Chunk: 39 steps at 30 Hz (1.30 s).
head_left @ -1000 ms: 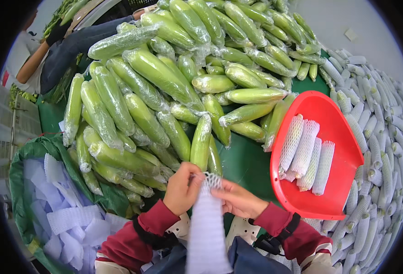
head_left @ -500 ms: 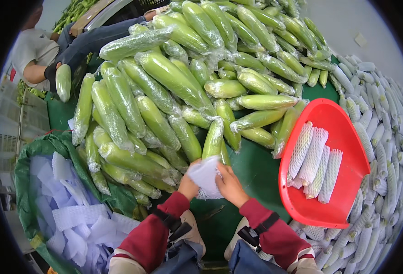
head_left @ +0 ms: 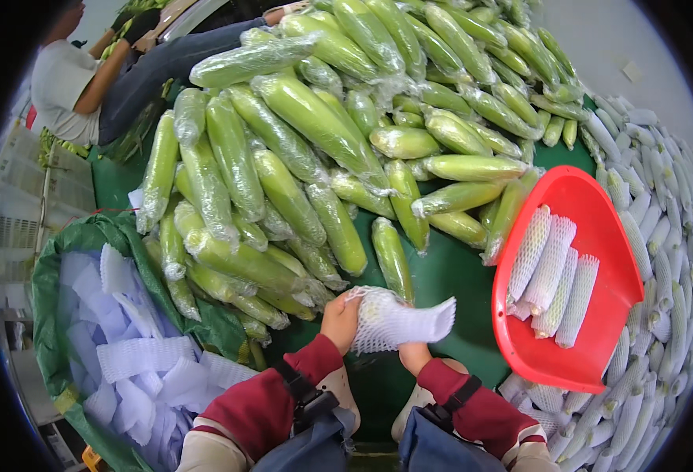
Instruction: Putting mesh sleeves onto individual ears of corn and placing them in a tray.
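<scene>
My left hand [head_left: 340, 322] grips a white foam-net sleeve [head_left: 407, 324] at its left end, where something pale green shows through the mesh. The sleeve bulges there and flares out flat to the right. My right hand [head_left: 414, 355] is under the sleeve, its fingers hidden behind it. Just beyond them a film-wrapped green corn ear [head_left: 391, 256] lies on the green surface [head_left: 460, 279], beside a large heap of similar wrapped ears [head_left: 315, 134].
A red scoop tray [head_left: 613, 307] holds several netted ears at right, beside a large pile of netted ears [head_left: 676, 330]. A green sack [head_left: 55, 299] of loose foam sleeves stands at left. Another person [head_left: 67, 79] sits at upper left, near stacked crates [head_left: 20, 236].
The corn ear that stood just above my hands has left that spot. The sleeve, earlier hanging, then bunched, now stretches sideways to the right. The other person's hands have moved up.
</scene>
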Available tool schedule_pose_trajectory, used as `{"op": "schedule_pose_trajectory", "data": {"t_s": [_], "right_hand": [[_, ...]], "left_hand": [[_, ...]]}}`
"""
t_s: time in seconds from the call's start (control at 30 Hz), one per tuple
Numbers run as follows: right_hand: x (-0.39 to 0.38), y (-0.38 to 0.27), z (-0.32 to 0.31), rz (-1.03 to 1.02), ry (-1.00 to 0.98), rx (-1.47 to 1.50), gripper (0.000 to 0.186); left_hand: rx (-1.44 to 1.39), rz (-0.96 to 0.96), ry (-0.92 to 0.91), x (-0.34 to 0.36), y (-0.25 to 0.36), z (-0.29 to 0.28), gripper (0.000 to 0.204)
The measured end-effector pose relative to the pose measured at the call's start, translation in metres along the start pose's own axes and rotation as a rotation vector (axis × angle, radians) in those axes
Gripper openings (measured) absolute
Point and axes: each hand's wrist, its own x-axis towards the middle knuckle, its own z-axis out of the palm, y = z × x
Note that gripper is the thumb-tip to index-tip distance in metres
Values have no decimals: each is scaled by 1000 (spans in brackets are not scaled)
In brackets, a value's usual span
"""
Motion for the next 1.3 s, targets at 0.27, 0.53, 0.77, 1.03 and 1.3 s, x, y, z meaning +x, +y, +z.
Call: {"op": "schedule_pose_trajectory", "data": {"t_s": [0.27,0.53,0.77,1.03,1.3], "right_hand": [[0,-77,17,320,29,416,28],[17,-37,6,173,122,179,29],[7,-83,16,-214,-13,-310,19],[10,-54,-9,342,-363,479,48],[-56,-224,-2,672,-731,181,66]], "left_hand": [[133,32,-149,-8,8,18,16],[911,199,-47,26,-45,7,20],[-332,-437,-262,-17,-16,25,42],[-89,-78,-213,-40,36,21,32],[893,284,-535,-78,112,-67,45]]}}
